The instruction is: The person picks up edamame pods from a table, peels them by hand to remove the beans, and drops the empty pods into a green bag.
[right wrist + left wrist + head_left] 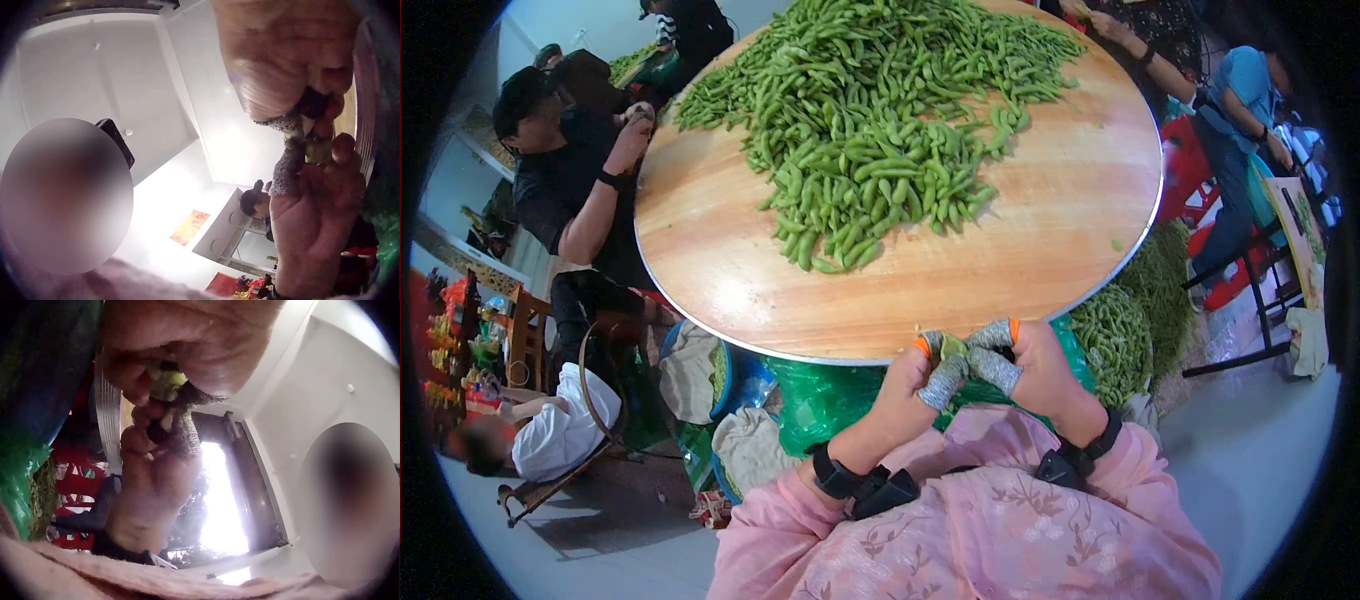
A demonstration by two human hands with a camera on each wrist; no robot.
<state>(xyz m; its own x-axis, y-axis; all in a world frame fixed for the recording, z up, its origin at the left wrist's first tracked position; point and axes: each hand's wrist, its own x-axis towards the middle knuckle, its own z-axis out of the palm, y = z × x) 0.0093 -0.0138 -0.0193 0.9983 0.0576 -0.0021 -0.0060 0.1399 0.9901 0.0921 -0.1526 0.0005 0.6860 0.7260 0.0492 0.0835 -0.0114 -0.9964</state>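
Green and small, the pod (950,347) is held between the fingertips of both hands, just past the near edge of the round wooden desk (730,270). With one pod in hand and a large heap of pods (870,130) on the desk, most of the work there looks left to do; how much is done, the views do not let me tell, nor can I tell whether the held pod is split.

The left hand (905,385) and right hand (1045,370) meet in front of the chest, forearms angled inward. Each grip is narrow, pinching the pod, with grey wraps (945,385) on some digits. Beyond them, green plastic (810,395) hangs below the desk's near rim, and more pods (1112,340) lie in a pile beside it, on the right.
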